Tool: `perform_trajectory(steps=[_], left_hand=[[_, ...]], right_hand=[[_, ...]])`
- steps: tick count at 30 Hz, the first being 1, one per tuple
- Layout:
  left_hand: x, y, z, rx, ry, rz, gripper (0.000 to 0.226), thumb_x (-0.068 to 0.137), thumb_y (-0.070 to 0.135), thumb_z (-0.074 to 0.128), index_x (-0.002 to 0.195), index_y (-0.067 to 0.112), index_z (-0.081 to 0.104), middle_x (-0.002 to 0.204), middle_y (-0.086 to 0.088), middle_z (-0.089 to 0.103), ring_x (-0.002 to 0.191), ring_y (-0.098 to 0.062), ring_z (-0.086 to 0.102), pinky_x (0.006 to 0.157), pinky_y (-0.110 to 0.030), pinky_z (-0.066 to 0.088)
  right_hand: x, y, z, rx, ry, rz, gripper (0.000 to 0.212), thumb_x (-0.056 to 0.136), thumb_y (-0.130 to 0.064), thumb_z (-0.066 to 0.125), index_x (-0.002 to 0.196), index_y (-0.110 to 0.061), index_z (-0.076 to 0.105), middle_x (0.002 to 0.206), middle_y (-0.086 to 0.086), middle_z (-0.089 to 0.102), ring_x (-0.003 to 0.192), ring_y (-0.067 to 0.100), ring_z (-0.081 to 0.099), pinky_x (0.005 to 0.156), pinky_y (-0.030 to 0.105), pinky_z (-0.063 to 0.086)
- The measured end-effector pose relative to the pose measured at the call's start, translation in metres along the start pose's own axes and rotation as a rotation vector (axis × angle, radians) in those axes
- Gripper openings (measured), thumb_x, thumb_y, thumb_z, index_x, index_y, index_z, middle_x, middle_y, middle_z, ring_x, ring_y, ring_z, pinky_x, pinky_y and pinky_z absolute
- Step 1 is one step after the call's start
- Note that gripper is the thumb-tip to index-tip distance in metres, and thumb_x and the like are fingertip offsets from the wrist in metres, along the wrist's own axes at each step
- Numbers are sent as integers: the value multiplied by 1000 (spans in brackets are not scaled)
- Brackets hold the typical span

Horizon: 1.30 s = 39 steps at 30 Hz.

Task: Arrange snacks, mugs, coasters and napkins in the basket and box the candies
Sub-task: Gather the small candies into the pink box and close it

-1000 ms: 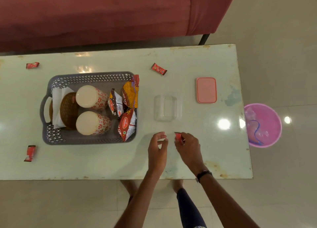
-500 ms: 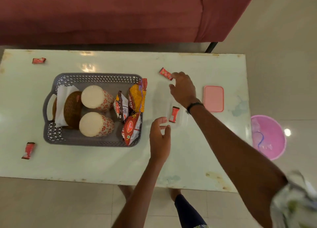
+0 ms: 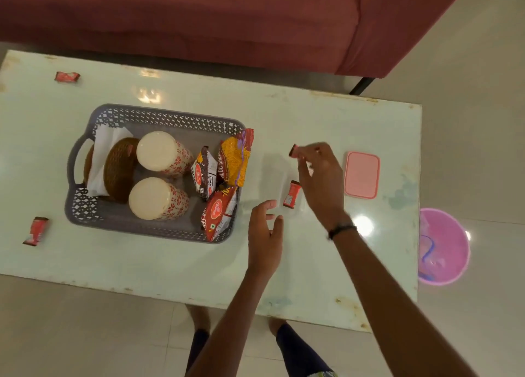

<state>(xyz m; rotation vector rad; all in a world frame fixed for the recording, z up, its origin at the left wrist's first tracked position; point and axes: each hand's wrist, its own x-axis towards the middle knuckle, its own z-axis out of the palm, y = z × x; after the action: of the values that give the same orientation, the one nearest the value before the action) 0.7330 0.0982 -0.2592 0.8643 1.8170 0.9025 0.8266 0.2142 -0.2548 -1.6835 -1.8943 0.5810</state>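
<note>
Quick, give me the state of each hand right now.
Left hand: open, fingers relaxed, holding nothing.
Right hand: pinching a small red wrapped candy at its fingertips.

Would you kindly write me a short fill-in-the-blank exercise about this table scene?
1. The right hand pinches a red ____.
2. The two mugs stand inside the grey ____.
3. The pink lid lies on the ____, right of the clear box.
4. The left hand holds ____.

Missing words: candy; basket; table; nothing
</note>
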Motion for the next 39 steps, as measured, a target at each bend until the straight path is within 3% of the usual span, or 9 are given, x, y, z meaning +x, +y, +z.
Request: perform_trajectory(steps=[4, 9, 16, 20, 23, 26, 30, 36, 39], left_hand=[[-4, 6, -10, 32, -34, 55, 30, 91, 10, 50, 119, 20, 49, 120, 8, 53, 105, -11, 55, 81, -24, 49], [-7, 15, -53, 42, -34, 184, 26, 92, 10, 49, 117, 18, 52, 119, 2, 59, 106, -9, 57, 80, -22, 52], [3, -15, -186, 40, 364, 247, 21, 90, 6, 51, 110, 14, 54, 110, -2, 59, 100, 10, 53, 83, -8, 44], [27, -72, -288, 291, 579, 86, 25, 85, 0, 50, 110, 6, 53, 112, -15, 56, 105, -31, 54, 86, -44, 50], [49, -105, -354, 505, 578, -79, 34, 82, -1, 51, 115, 3, 49, 126, -19, 48, 116, -40, 43, 95, -43, 38], [72, -123, -397, 612, 549, -136, 35, 80, 0, 50, 115, 3, 48, 126, -15, 48, 110, -37, 45, 79, -44, 44], [94, -152, -424, 778, 406, -251, 33, 88, 11, 49, 119, 0, 44, 124, -20, 45, 109, -39, 46, 74, -50, 49], [114, -164, -440, 595, 384, -137, 25, 97, 14, 37, 105, -4, 52, 107, -24, 54, 96, -40, 52, 78, -43, 48], [152, -151, -453, 668, 333, 29, 27, 97, 18, 35, 108, 0, 53, 133, -24, 49, 124, -43, 44, 91, -46, 50]], right_hand=[[-56, -1, -1, -12, -175, 58, 23, 91, -9, 53, 110, -15, 66, 115, 3, 63, 98, 21, 64, 78, 34, 57], [-61, -40, -6, 103, -28, 45, 26, 91, -2, 52, 113, -10, 62, 116, 5, 63, 100, 20, 64, 80, 35, 57], [-65, -155, 47, 137, -224, -271, 26, 88, 1, 52, 108, -9, 65, 112, 8, 66, 102, 22, 62, 87, 28, 52], [-73, -225, 107, 201, -371, -388, 27, 87, 1, 51, 105, -12, 66, 109, 4, 66, 103, 19, 60, 89, 25, 48], [-79, -270, 154, 220, -443, -425, 26, 88, -1, 51, 103, -13, 68, 108, 2, 67, 102, 16, 60, 84, 18, 44], [-83, -302, 197, 246, -515, -430, 26, 88, -1, 48, 102, -12, 68, 108, 1, 68, 101, 18, 61, 85, 26, 50], [-83, -332, 241, 238, -558, -399, 30, 87, 1, 49, 101, -18, 67, 105, -6, 67, 99, 10, 59, 82, 17, 46], [-51, -365, 288, 152, -589, -457, 32, 86, 2, 48, 104, -17, 66, 108, -4, 66, 100, 13, 60, 76, 27, 53], [-9, -377, 318, 39, -573, -442, 36, 85, 1, 47, 113, -16, 62, 121, -1, 59, 111, 17, 53, 85, 32, 51]])
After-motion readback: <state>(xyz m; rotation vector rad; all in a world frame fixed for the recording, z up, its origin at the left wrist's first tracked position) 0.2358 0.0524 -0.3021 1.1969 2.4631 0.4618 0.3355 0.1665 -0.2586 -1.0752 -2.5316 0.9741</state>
